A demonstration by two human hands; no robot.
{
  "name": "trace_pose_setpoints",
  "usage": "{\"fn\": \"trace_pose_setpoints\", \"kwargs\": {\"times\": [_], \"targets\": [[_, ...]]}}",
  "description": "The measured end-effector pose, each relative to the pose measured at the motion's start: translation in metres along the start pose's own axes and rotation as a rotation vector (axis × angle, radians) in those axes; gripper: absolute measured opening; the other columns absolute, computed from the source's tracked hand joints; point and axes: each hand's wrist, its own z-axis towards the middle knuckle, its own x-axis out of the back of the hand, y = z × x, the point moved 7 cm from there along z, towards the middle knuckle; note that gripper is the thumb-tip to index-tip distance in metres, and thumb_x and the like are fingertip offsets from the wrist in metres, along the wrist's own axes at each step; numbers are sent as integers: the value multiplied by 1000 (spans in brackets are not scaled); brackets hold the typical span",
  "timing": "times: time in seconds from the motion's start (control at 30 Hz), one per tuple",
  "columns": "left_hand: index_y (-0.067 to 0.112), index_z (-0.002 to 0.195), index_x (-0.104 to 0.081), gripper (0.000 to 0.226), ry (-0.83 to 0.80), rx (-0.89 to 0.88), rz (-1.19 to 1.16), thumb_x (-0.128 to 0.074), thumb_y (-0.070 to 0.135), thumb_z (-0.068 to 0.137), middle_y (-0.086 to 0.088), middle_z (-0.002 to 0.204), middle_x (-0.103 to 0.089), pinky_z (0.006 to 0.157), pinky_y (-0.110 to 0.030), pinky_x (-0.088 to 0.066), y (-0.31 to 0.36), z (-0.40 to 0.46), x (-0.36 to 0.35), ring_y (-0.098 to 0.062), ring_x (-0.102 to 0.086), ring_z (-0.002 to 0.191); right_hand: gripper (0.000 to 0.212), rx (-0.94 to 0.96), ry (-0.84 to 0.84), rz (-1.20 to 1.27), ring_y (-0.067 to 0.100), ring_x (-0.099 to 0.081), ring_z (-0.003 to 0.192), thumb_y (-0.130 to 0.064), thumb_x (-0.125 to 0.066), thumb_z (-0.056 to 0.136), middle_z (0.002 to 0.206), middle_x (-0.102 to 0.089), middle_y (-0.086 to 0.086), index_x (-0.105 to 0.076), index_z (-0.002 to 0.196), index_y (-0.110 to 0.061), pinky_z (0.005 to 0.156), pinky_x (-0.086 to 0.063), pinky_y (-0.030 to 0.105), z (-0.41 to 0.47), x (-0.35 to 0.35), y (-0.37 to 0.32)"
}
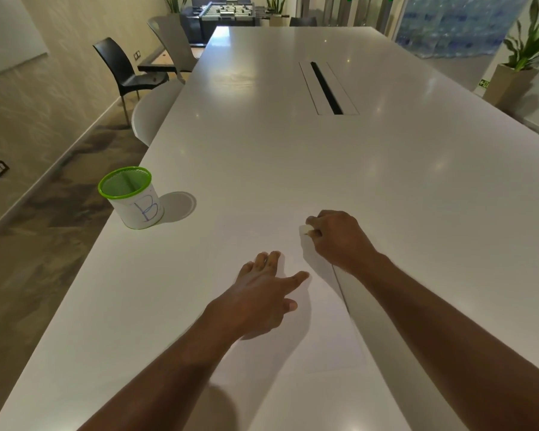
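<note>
Your right hand point(339, 241) pinches a small white eraser point(305, 229) in curled fingers, low over the far end of the sheet of paper point(324, 331) (white on the white table point(293, 150), so its edges are faint). Your left hand point(262, 293) lies flat on the sheet, fingers straight and spread, at 7 o'clock from the eraser. The green-rimmed cup point(131, 197) marked B stands at 10 o'clock, well apart.

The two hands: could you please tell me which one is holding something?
The right hand, whose curled fingers pinch a small white block; the left hand holds nothing, its fingers spread flat on the paper.
</note>
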Motion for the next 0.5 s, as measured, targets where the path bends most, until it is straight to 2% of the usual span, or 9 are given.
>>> {"fn": "trace_pose_setpoints", "kwargs": {"times": [0.1, 0.2, 0.33, 0.5], "targets": [[43, 156, -12, 61, 9, -5, -2, -44, 36, 105, -15, 165, 3, 120, -47, -7, 0, -1, 1, -33, 7, 152, 23, -47, -81, -64, 22, -63, 86, -11, -49, 89, 95, -69, 7, -70, 99, -11, 58, -29, 18, -15, 3, 11], [43, 156, -10, 62, 9, -7, 8, -44, 36, 105, -15, 165, 4, 120, -48, -7, -1, 0, 0, -34, 8, 152, 23, -64, -65, -58, 22, -63, 84, -10, -50, 89, 93, -70, 8, -71, 97, -10, 52, -23, 14, -17, 3, 12], [44, 156, -8, 62, -4, 12, 7, -43, 37, 105, -16, 165, 11, 121, -49, -2, -2, 2, -3, -35, 16, 151, 22, -40, -4, -26, 18, -55, 69, -12, -50, 88, 78, -60, 2, -69, 98, -9, 56, -30, 20, 1, -1, 2], [44, 156, -10, 62, 16, -2, 4, -44, 38, 105, -16, 166, 8, 121, -48, -5, -3, 2, -3, -35, 12, 152, 24, 11, 53, 4, 21, -60, 72, -11, -53, 89, 84, -64, 5, -69, 107, -10, 62, -34, 23, 8, 2, -1]]}}
